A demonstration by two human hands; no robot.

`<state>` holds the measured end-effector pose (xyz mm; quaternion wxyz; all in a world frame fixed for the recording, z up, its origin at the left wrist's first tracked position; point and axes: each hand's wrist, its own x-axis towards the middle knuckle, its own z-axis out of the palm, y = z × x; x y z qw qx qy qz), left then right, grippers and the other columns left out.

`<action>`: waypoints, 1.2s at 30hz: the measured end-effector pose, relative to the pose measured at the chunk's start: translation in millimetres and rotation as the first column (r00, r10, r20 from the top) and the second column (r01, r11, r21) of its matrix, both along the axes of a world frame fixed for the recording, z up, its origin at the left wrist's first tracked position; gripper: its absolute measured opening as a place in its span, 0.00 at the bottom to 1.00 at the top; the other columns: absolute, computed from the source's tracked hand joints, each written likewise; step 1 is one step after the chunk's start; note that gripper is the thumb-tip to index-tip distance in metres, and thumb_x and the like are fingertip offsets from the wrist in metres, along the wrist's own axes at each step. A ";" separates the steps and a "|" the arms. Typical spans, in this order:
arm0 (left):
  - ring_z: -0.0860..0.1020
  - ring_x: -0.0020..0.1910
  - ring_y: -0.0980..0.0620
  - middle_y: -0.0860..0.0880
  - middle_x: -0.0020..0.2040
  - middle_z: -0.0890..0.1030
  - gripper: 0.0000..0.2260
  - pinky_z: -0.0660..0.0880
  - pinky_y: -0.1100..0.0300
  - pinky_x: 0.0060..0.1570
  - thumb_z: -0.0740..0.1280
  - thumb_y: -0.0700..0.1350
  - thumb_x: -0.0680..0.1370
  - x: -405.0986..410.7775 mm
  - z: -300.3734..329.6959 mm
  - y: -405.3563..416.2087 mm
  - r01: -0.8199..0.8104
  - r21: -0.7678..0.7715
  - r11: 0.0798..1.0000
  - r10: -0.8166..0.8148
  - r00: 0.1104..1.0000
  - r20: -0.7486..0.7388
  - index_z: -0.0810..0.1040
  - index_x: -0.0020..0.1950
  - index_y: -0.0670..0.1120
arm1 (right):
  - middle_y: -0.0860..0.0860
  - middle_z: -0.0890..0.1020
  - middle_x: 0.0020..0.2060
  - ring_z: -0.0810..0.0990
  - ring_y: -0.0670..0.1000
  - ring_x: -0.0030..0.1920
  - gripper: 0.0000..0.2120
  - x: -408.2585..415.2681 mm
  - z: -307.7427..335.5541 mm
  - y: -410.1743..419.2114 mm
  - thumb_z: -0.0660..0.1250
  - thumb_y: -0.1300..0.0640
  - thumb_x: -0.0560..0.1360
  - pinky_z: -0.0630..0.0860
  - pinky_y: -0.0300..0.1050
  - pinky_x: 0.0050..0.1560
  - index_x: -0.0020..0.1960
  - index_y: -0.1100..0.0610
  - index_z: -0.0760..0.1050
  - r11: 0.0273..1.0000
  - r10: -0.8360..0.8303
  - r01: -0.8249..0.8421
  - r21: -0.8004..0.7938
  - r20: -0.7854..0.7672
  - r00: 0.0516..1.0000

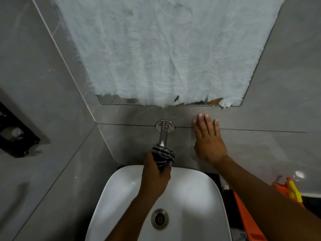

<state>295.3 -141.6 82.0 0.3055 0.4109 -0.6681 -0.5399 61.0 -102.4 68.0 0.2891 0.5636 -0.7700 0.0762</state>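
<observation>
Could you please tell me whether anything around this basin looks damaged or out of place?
Yes: the crinkled white sheet over the mirror above the tap has a ragged, torn lower edge, baring strips of glass. Otherwise nothing stands out: the left hand grips a striped cloth round the tap, the right hand presses the wall.

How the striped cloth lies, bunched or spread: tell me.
Bunched. The left hand grips the striped cloth in a crumpled wad against the chrome tap.

Under your left hand (155, 176) stands the white basin (199, 197) with its metal drain (159, 218). It rests on a dark counter (227, 209); below and right of your right hand (208, 138), an orange plastic item (248, 225) lies there.
</observation>
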 end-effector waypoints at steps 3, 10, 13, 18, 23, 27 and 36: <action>0.81 0.51 0.44 0.40 0.54 0.83 0.14 0.79 0.47 0.54 0.65 0.35 0.75 -1.9 12.6 -30.0 0.093 0.479 0.873 -0.047 0.993 -0.106 0.77 0.61 0.39 | 0.62 0.56 0.79 0.50 0.64 0.79 0.45 2.5 1.8 3.6 0.69 0.58 0.64 0.48 0.67 0.76 0.78 0.63 0.56 1.000 0.006 -0.007 0.012 0.042 0.999; 0.80 0.53 0.39 0.36 0.58 0.80 0.19 0.75 0.48 0.57 0.60 0.41 0.75 13.2 -12.3 -16.5 0.464 0.750 0.472 0.135 0.802 -0.581 0.77 0.62 0.34 | 0.60 0.57 0.79 0.56 0.61 0.78 0.34 59.9 10.1 8.7 0.64 0.41 0.74 0.59 0.59 0.76 0.74 0.57 0.65 0.998 -0.062 0.062 0.017 0.508 0.859; 0.80 0.56 0.39 0.38 0.60 0.81 0.22 0.75 0.47 0.59 0.63 0.45 0.74 20.9 -27.6 1.0 0.533 0.720 0.445 0.120 0.761 -0.638 0.77 0.65 0.37 | 0.54 0.83 0.52 0.82 0.51 0.53 0.44 110.2 20.6 19.5 0.47 0.18 0.65 0.79 0.50 0.51 0.51 0.53 0.81 0.996 -0.092 0.030 0.089 0.989 0.111; 0.67 0.74 0.34 0.35 0.73 0.71 0.30 0.58 0.32 0.74 0.61 0.60 0.77 33.2 -14.8 -1.2 0.533 0.715 0.451 -0.007 0.804 -0.595 0.72 0.72 0.41 | 0.54 0.87 0.51 0.87 0.56 0.49 0.13 131.4 17.4 47.1 0.67 0.45 0.76 0.85 0.56 0.45 0.56 0.49 0.82 0.990 -0.138 -0.090 0.108 0.861 -0.489; 0.80 0.62 0.38 0.35 0.62 0.81 0.19 0.76 0.46 0.62 0.69 0.43 0.74 42.9 -5.8 -20.8 0.260 0.646 0.717 -0.016 0.934 -0.358 0.79 0.63 0.36 | 0.63 0.86 0.50 0.86 0.61 0.48 0.10 129.1 22.5 52.6 0.68 0.64 0.76 0.83 0.51 0.43 0.57 0.63 0.81 0.988 0.064 0.154 0.020 0.850 -0.523; 0.82 0.52 0.46 0.42 0.53 0.85 0.10 0.76 0.52 0.50 0.67 0.37 0.76 40.4 -1.6 -22.6 0.139 0.632 0.762 -0.010 0.979 -0.203 0.84 0.54 0.41 | 0.56 0.86 0.39 0.85 0.55 0.41 0.03 133.6 37.2 33.7 0.72 0.59 0.74 0.82 0.48 0.41 0.41 0.55 0.82 0.944 0.168 0.324 -0.069 0.942 -0.290; 0.77 0.44 0.52 0.51 0.43 0.85 0.10 0.73 0.57 0.46 0.67 0.40 0.78 15.8 8.7 -0.5 -0.024 0.443 0.896 0.096 0.985 -0.140 0.85 0.46 0.54 | 0.56 0.81 0.31 0.78 0.51 0.31 0.07 95.5 68.8 -49.0 0.70 0.60 0.72 0.73 0.35 0.27 0.38 0.63 0.81 0.869 0.270 0.392 -0.301 0.954 0.134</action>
